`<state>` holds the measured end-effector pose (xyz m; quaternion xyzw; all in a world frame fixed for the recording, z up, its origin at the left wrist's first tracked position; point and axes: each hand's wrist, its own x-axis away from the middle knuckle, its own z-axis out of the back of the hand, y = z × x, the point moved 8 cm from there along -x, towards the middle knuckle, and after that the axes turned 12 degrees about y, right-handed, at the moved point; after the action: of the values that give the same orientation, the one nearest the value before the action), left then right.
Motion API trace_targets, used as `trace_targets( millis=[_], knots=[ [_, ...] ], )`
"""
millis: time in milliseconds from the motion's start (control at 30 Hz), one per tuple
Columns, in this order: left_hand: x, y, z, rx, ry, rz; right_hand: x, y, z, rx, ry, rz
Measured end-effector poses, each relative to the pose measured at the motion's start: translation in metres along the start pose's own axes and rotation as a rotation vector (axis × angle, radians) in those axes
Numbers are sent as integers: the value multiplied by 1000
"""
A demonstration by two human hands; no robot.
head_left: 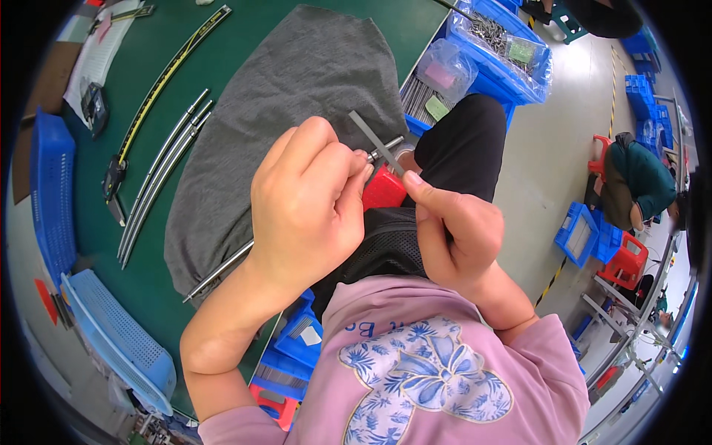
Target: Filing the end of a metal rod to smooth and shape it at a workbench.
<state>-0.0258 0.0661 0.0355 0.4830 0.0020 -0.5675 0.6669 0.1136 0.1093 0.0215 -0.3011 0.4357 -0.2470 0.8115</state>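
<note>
My left hand (pixel 304 200) is closed around a slim metal rod (pixel 222 271). One end of the rod sticks out past my fingertips, and the other slants down over the cloth beneath my forearm. Between thumb and fingers, my right hand (pixel 460 230) pinches a flat grey file-like strip (pixel 371 137). That strip lies across the rod's stepped end; whether the two touch is hard to make out. Under my left hand a grey cloth (pixel 297 81) covers part of the green table (pixel 237 30).
Several more metal rods (pixel 167 178) lie left of the cloth, beside a caliper (pixel 113 178) with a long yellow-marked scale. Blue baskets (pixel 122 334) line the left edge. Blue bins (pixel 482 81) with bagged metal parts stand at upper right. A person (pixel 641 178) crouches farther right.
</note>
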Motion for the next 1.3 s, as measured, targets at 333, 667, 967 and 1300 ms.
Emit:
trace_targets(
  millis=[333,667,967,1300],
  knots=[
    [1,-2,0,-15,-17,6,0,-1,-19,106,73,111],
    [2,1,0,-46,-34,-10,4,-2,-21,135,166,193],
    [1,3,1,-44,-34,-21,14,5,-24,66,222,203],
    [2,2,0,-52,-39,-17,27,10,-27,56,208,217]
  ],
)
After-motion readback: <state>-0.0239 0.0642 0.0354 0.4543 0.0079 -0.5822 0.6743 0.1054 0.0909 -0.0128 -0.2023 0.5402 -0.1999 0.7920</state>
